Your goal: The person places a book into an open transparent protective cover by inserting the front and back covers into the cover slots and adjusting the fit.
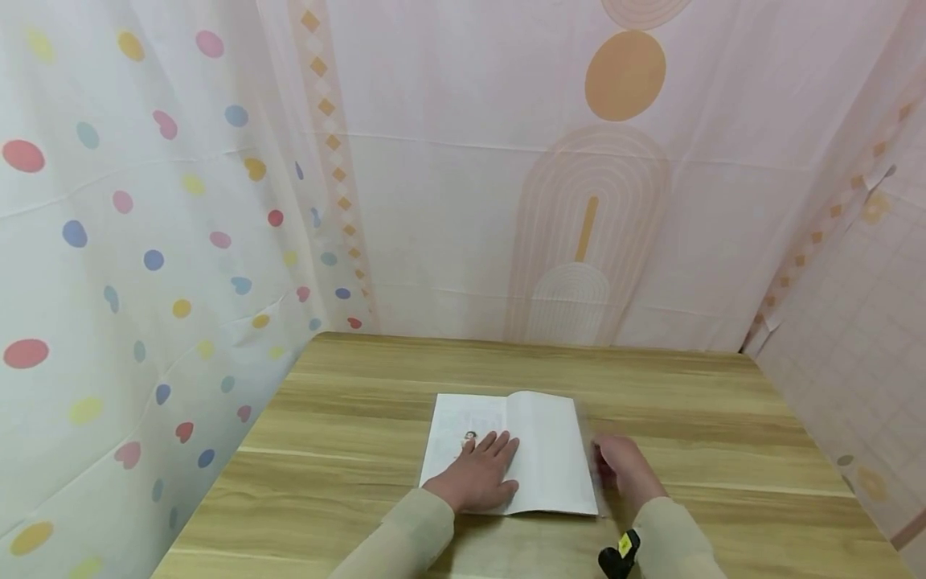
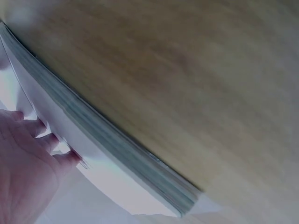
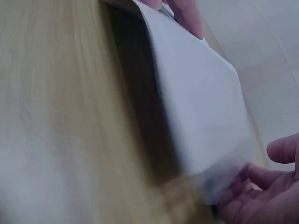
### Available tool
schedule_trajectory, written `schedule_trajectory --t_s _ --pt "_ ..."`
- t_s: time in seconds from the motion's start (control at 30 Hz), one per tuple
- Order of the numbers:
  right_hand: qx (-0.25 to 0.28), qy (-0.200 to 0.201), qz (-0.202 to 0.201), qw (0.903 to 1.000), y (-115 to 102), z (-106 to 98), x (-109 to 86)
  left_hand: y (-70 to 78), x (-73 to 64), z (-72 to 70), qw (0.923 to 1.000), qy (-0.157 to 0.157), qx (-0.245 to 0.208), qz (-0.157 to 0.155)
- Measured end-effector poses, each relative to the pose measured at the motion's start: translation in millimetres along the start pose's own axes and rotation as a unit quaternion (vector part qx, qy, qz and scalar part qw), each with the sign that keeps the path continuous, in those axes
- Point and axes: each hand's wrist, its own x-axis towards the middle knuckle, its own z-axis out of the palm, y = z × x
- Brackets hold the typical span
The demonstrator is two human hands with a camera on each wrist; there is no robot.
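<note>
An open book (image 1: 553, 458) lies on the wooden table, its right side blank white and its left page carrying faint print and a small figure. My left hand (image 1: 477, 474) rests on the left page near the fold, fingers spread. In the left wrist view, the thick edge of the pages (image 2: 100, 123) shows beside that hand. My right hand (image 1: 624, 468) is at the book's right edge. In the right wrist view, its curled fingers (image 3: 238, 191) hold a see-through strip, seemingly a clear book cover (image 3: 222, 175), jutting past the white sheet. The thumb stands apart.
The wooden table (image 1: 347, 434) extends around the book on all sides. A dotted curtain (image 1: 152, 322) hangs at the left, and a pale patterned curtain (image 1: 448, 201) hangs behind. A black wrist device (image 1: 619, 555) with a yellow label sits by the right sleeve.
</note>
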Motion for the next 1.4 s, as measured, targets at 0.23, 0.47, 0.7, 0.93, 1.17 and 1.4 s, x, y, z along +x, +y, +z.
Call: schedule_trajectory --t_s 0.23,0.47,0.7,0.93,1.17,1.4 --pt "0.03 -0.011 0.023 0.9992 2 3 -6.5 -0.9 0.0 -6.1 0.9998 0.002 -0.017 -0.002" --pt "0.025 -0.018 0.006 0.9995 -2 5 -8.0 -1.1 -1.1 -9.9 0.999 0.003 -0.044 -0.008" --pt "0.018 -0.022 0.006 0.9996 -7 6 -10.5 -1.6 -0.4 -9.6 0.999 0.014 -0.042 -0.005" --pt "0.002 -0.02 -0.01 0.9998 -12 9 -13.0 -2.5 -1.5 -11.5 0.9972 0.028 -0.069 0.005" --pt "0.001 -0.011 -0.034 0.9993 -19 13 -18.6 -4.0 -4.3 -13.6 0.9958 0.039 -0.08 0.021" --pt "0.023 -0.024 -0.052 0.9981 -26 18 -23.7 -3.7 -8.1 -19.6 0.9948 0.045 -0.087 0.026"
